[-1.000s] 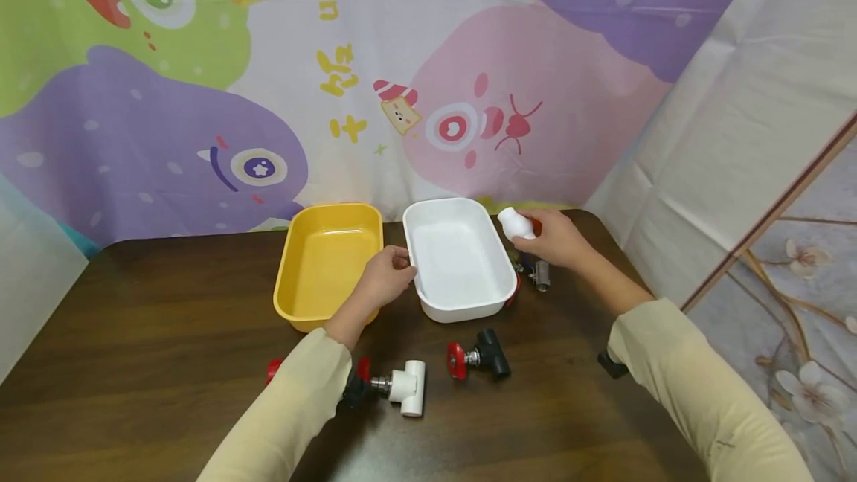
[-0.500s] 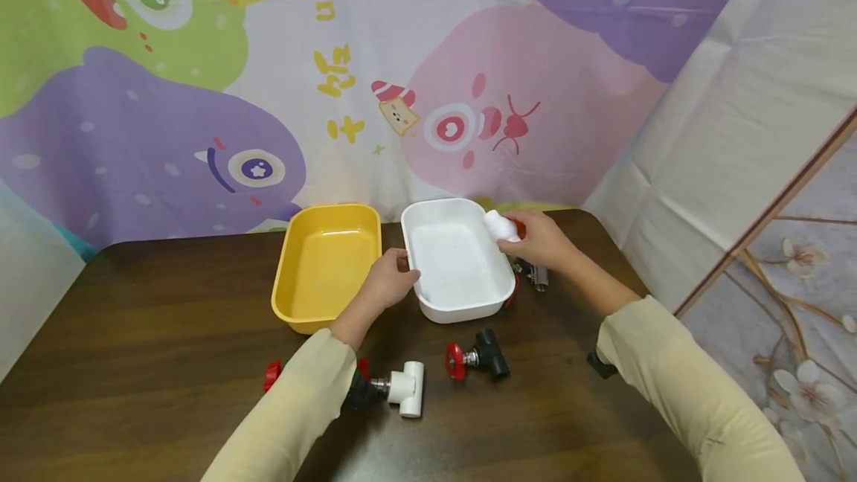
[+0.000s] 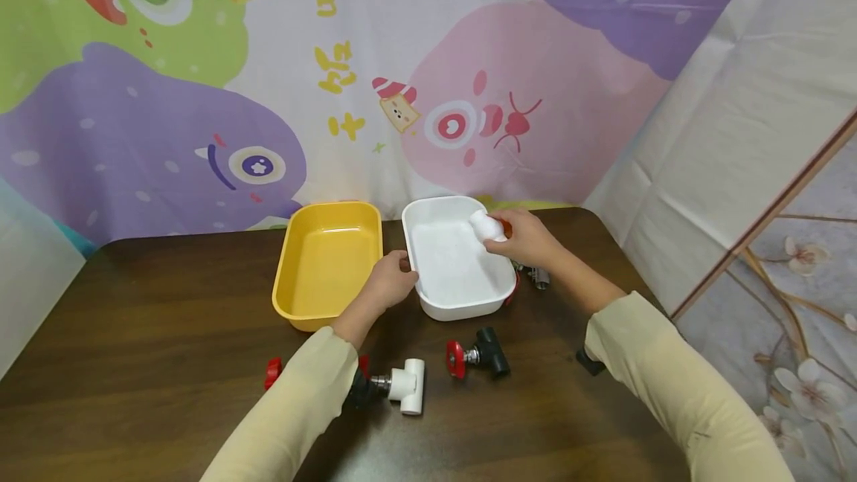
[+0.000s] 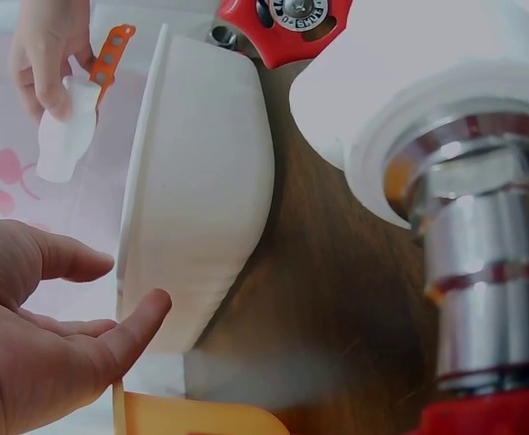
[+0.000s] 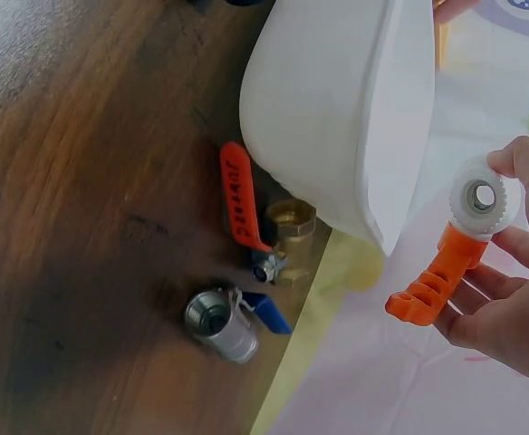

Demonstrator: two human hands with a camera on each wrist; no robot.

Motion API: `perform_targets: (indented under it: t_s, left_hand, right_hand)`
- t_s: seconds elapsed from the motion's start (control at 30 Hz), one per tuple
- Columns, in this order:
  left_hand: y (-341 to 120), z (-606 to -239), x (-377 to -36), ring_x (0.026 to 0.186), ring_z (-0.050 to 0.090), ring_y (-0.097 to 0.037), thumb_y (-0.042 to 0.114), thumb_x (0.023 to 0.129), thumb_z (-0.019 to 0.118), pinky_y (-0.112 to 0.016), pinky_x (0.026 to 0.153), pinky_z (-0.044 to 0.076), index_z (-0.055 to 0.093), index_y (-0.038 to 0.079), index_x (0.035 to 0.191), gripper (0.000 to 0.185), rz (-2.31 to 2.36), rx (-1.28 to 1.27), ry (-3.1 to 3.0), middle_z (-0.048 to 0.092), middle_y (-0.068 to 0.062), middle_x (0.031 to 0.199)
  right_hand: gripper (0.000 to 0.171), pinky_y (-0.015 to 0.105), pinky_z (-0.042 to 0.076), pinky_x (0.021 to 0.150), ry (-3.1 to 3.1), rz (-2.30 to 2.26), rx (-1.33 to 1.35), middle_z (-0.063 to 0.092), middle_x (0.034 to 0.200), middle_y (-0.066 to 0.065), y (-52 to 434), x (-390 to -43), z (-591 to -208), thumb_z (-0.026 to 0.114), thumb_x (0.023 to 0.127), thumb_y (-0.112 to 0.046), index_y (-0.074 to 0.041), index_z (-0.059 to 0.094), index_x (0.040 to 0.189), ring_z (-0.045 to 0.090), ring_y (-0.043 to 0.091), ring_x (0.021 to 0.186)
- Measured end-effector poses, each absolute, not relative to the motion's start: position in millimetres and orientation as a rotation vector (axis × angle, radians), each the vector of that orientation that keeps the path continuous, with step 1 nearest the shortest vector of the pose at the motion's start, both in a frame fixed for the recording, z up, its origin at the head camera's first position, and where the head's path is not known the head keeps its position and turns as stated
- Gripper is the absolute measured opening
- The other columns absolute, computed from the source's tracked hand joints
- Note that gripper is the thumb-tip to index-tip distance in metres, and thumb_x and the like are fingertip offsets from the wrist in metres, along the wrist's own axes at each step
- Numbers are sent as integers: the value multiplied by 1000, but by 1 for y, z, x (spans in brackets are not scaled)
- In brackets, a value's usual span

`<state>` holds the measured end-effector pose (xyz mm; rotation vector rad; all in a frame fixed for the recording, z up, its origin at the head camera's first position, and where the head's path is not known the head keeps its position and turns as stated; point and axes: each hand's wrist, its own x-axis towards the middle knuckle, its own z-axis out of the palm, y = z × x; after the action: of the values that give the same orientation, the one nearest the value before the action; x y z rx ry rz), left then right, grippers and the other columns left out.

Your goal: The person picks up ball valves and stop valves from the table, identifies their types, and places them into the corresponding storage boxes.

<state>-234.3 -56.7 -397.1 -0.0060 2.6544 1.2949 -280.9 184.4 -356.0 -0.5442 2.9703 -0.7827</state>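
My right hand (image 3: 525,238) holds a white plastic ball valve (image 3: 486,227) over the right side of the white basin (image 3: 458,311). In the right wrist view, the valve's orange lever handle (image 5: 437,285) sticks out past the fingers, and its round end opening faces the camera. My left hand (image 3: 388,280) is at the basin's left rim, its relaxed fingers about the edge. In the left wrist view, the thumb and fingers of that hand stand apart on both sides of the rim; whether they press on it I cannot tell.
A yellow basin (image 3: 294,316) stands left of the white one. In front lie a black tee valve (image 3: 493,352) with a red handwheel and a white tee valve (image 3: 410,387). A brass valve (image 5: 292,231) with a red lever and a silver valve (image 5: 224,326) lie right of the white basin.
My right hand has moved left with the ball valve, from beyond the white basin's right edge to above it. The left hand stays by the rim almost unmoved.
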Motion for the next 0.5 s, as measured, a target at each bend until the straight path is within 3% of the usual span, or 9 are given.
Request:
perform_targets:
  t_s: [0.5]
  left_hand:
    - [-59,-401,-234,95,56,-26,10,89,52,-32,80,50,49,-5,128,42,1336,46,2654,60,-18,115]
  right_hand:
    - [54,40,47,84,2953,-794,-646,60,116,17,161,-285,-361,69,81,-26,0,56,127,53,29,99]
